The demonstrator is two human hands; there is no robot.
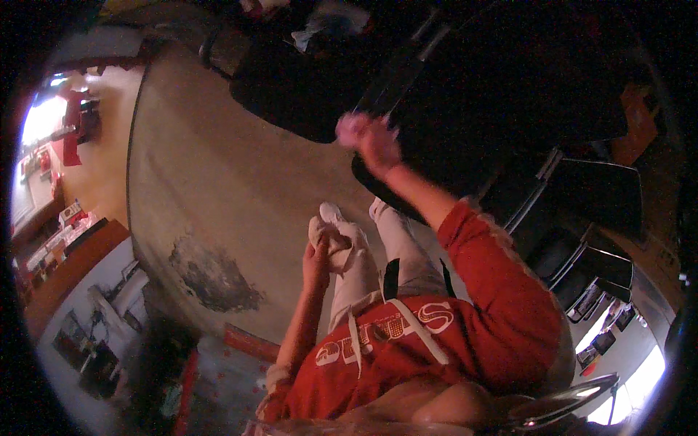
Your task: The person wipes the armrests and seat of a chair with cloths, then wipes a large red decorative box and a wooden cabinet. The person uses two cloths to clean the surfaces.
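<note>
My left hand [318, 255] is closed around a bunched beige cloth [339, 252], which hangs beside my left trouser leg. My right hand [379, 144] is stretched forward over a very dark surface [305, 103] and is blurred. A pinkish shape [351, 129] shows at its fingers; whether that is a held cloth or the fingers themselves cannot be told. Near this hand, two shiny metal bars [431, 46] run away across the dark area. What the dark surface is stays hidden in shadow.
Metal-framed chairs [591, 261] stand at the right. A worn concrete floor [218, 180] with a dark damaged patch [215, 272] lies at the left. Beyond are a brown-topped counter [82, 272] with items on it and a red-edged mat or panel [229, 376]. A crumpled pale thing [332, 24] lies at the far top.
</note>
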